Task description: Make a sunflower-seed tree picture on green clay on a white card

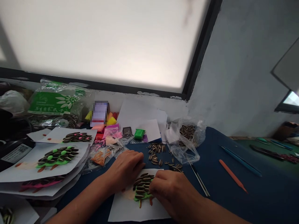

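On the blue counter (pixel 259 203), the paper sheet (pixel 123 213) lies under the left hand (pixel 128 169), loosely curled, and the right hand (pixel 173 193), fingers narrowed at the striped seeds (pixel 143 188); whether either grips one, I cannot tell. Dragging fingers could dislodge seeds. Beyond the left hand, a green-printed bag (pixel 46 102) holds seeds; beyond the right, a smaller clear bag (pixel 199 132) holds more.

Table layout, left to right

So the main sheet (pixel 123 211) is up front, left hand (pixel 127 166) at its far left corner, right hand (pixel 174 189) over its right side. Seed pile (pixel 155 152) just behind it, seed bag (pixel 189 133) behind that and a bit right. Paper stack (pixel 14 173) off left, clay packets (pixel 112 132) between stack and seeds. Tools (pixel 233 176) over on the right.
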A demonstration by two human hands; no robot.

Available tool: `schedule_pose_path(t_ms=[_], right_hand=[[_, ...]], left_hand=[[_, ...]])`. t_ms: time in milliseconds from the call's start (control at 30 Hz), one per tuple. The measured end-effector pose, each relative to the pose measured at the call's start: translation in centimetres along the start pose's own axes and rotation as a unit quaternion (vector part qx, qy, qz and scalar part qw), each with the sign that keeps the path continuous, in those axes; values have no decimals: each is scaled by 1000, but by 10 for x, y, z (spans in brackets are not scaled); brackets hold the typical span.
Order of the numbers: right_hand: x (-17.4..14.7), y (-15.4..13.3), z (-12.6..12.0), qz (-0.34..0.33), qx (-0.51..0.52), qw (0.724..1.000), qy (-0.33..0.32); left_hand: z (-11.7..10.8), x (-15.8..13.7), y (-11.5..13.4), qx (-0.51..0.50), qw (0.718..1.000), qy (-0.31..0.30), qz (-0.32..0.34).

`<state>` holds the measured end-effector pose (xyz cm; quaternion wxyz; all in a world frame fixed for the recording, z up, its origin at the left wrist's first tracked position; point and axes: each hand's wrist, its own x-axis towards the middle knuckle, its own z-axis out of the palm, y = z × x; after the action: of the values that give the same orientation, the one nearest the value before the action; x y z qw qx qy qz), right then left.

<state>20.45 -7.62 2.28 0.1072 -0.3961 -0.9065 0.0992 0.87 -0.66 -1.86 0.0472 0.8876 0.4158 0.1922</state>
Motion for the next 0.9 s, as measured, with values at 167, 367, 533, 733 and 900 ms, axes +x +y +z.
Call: schedule_pose_path(t_ms=[167, 367, 533, 733, 900], right_hand=[[-1, 2, 6, -9, 10, 1000, 16], [0, 1, 10, -12, -21, 999, 26], [0, 0, 11, -21, -39, 998, 34], [0, -2, 12, -39, -76, 995, 43], [4, -2, 12, -46, -109, 993, 17]], left_hand=[[0, 0, -1, -2, 1000, 8, 6], [1, 0, -1, -1, 1000, 6, 1], [0, 0, 0, -3, 1000, 5, 5], [2, 0, -2, -8, 1000, 20, 16], [2, 0, -1, -3, 1000, 3, 6]])
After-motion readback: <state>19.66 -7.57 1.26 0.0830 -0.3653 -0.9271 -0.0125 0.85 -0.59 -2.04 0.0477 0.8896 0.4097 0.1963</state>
